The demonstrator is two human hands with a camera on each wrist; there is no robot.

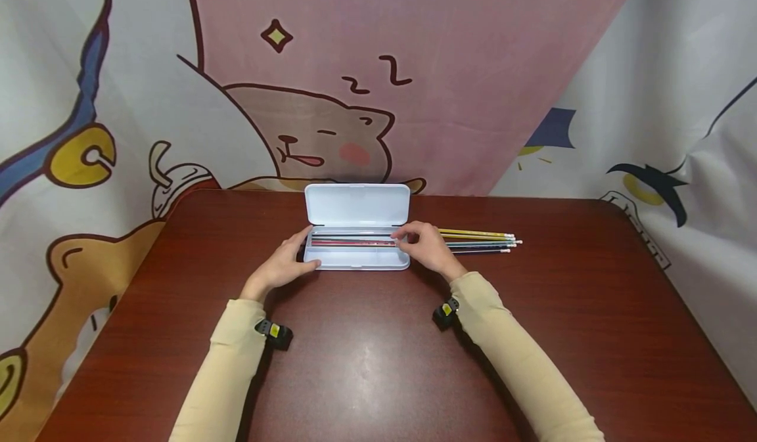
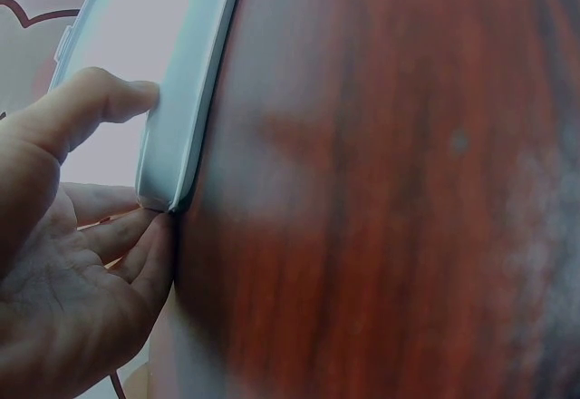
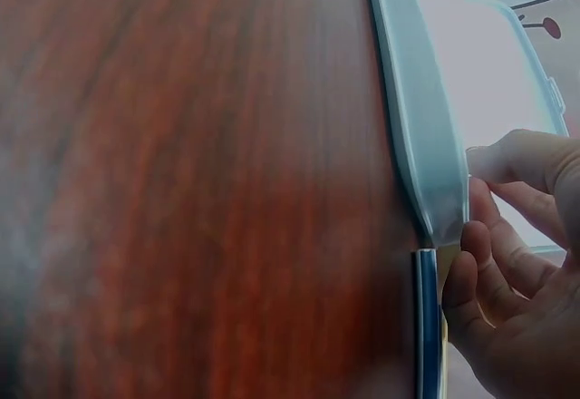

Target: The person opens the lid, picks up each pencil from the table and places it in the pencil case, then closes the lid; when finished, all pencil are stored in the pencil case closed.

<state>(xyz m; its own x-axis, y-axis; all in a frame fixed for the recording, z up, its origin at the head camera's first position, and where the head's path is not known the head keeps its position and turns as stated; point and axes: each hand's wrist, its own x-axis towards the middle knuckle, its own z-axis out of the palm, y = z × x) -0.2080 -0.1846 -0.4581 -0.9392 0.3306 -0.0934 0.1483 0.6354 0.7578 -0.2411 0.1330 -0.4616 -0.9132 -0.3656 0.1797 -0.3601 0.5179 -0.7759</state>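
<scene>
A white pencil case lies open on the table with its lid raised at the back. Several pencils lie lengthwise inside, a red one among them. My left hand grips the left end of the case, its thumb over the front rim and its fingers round the end. At the opposite end, my right hand has thumb and forefinger together at the pencils' ends, pinching one; the exact contact is hidden. Its other fingers are bent beside the case's outer end.
More pencils with eraser tips, yellow, greenish and dark, lie on the table just right of the case, partly behind the right hand. The brown table meets a cartoon-printed cloth at the back.
</scene>
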